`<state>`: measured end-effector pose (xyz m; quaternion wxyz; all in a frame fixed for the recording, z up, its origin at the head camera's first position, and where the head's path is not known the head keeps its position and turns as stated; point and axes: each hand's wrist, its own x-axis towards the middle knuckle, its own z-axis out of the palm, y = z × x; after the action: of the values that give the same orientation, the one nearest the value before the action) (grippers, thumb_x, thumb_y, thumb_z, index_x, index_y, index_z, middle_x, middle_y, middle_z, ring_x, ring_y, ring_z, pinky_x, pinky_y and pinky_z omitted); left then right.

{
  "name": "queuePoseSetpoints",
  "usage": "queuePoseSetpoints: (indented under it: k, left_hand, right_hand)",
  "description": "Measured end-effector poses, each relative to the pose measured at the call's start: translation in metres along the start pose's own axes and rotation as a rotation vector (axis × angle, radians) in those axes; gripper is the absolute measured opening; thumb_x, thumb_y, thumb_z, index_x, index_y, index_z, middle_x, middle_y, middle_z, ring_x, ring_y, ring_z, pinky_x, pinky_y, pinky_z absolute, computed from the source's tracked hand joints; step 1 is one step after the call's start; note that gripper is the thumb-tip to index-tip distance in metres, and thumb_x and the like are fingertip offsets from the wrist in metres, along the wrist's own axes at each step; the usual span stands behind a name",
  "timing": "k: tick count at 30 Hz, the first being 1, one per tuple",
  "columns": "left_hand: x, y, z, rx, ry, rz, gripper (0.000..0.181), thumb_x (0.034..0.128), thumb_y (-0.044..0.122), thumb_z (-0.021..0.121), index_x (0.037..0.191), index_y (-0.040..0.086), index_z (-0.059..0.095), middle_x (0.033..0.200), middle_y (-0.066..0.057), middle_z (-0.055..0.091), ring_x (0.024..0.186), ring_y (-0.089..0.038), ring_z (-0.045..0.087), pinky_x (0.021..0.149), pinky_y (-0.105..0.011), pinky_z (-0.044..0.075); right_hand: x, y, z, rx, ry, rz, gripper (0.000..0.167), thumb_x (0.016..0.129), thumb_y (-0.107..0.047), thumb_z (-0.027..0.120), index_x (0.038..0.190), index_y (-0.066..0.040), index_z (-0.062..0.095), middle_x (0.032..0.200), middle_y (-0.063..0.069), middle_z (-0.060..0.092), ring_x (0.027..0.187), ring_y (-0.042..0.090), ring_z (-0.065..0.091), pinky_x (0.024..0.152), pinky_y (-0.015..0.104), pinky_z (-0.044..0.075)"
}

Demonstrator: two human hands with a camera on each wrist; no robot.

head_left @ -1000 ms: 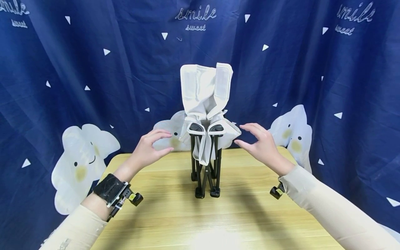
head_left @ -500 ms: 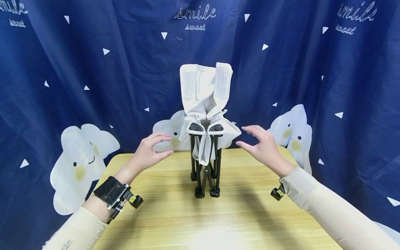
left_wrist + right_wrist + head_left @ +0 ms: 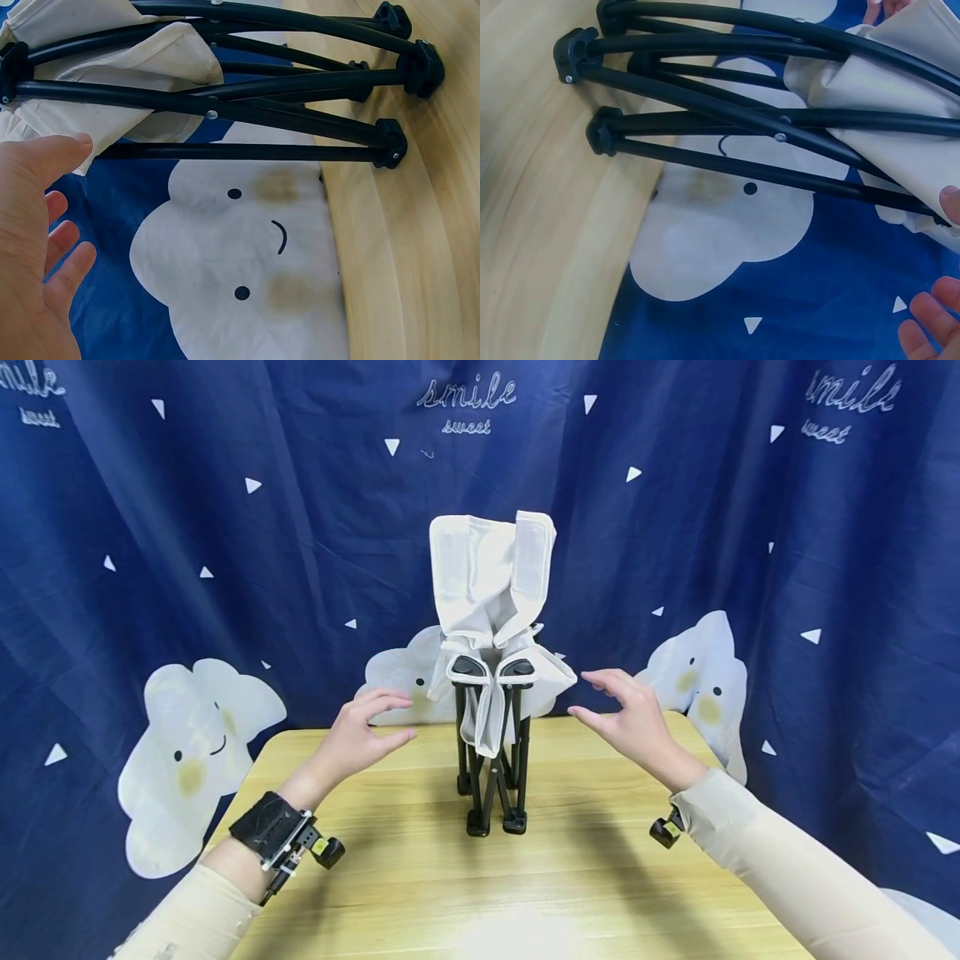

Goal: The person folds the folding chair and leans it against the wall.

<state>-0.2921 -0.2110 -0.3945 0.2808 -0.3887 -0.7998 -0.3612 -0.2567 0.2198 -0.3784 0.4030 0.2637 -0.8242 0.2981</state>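
Note:
A small folding chair (image 3: 487,572) with white fabric and black tube legs stands upright and folded in the middle of the table. Its cloth flaps stick up above the frame. To its left, my left hand (image 3: 352,739) hovers in the air, thumb and fingers apart, touching nothing. My right hand (image 3: 633,722) is held the same way on the other side, its fingertips just short of the fabric's right corner. Crossed legs (image 3: 277,112) with black feet show in the left wrist view. In the right wrist view, only a few fingers (image 3: 930,319) appear at the right edge.
The chair rests on a light wooden table (image 3: 405,877), its far edge just behind it. A dark blue curtain (image 3: 315,527) with white clouds and triangles hangs close behind the table. Wrist cameras are strapped to both forearms.
Both hands have sunk slightly, and the right has drifted a touch away from the fabric. The chair stays in place; the whole view has shifted marginally.

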Motion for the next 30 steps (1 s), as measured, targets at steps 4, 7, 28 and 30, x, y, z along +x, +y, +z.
queuePoseSetpoints:
  k: [4, 7, 28, 30]
  left_hand:
    - [-0.002, 0.0, 0.002, -0.001, -0.006, -0.011, 0.041, 0.076, 0.002, 0.096, 0.113, 0.003, 0.081, 0.121, -0.015, 0.078, 0.115, -0.036, 0.073, 0.106, -0.013, 0.047]
    - [-0.004, 0.0, 0.004, -0.006, -0.011, -0.018, 0.04, 0.0763, 0.002, 0.096, 0.113, 0.003, 0.081, 0.121, -0.016, 0.078, 0.115, -0.036, 0.073, 0.107, -0.011, 0.046]
    - [-0.027, -0.007, 0.019, 0.014, -0.062, -0.095, 0.041, 0.0785, 0.005, 0.095, 0.116, 0.003, 0.08, 0.122, -0.014, 0.078, 0.117, -0.034, 0.074, 0.104, -0.046, 0.057]
    - [-0.03, -0.008, 0.02, 0.018, -0.066, -0.105, 0.041, 0.0788, 0.006, 0.095, 0.117, 0.004, 0.08, 0.122, -0.013, 0.078, 0.117, -0.034, 0.074, 0.104, -0.048, 0.057]
  right_hand:
    - [-0.003, 0.002, 0.002, -0.001, 0.001, 0.001, 0.052, 0.073, -0.01, 0.1, 0.118, 0.003, 0.078, 0.112, 0.019, 0.079, 0.095, 0.033, 0.073, 0.09, 0.009, 0.049]
    - [-0.005, 0.003, 0.003, 0.001, -0.001, 0.004, 0.052, 0.073, -0.009, 0.1, 0.119, 0.003, 0.078, 0.111, 0.019, 0.079, 0.094, 0.032, 0.073, 0.088, 0.011, 0.049]
    - [-0.023, 0.007, 0.013, 0.012, -0.024, 0.026, 0.049, 0.074, -0.006, 0.098, 0.118, 0.004, 0.078, 0.11, 0.021, 0.079, 0.093, 0.034, 0.074, 0.081, 0.053, 0.064]
    - [-0.025, 0.008, 0.015, 0.008, -0.025, 0.029, 0.048, 0.074, -0.004, 0.098, 0.118, 0.004, 0.078, 0.11, 0.021, 0.079, 0.092, 0.034, 0.074, 0.079, 0.054, 0.064]
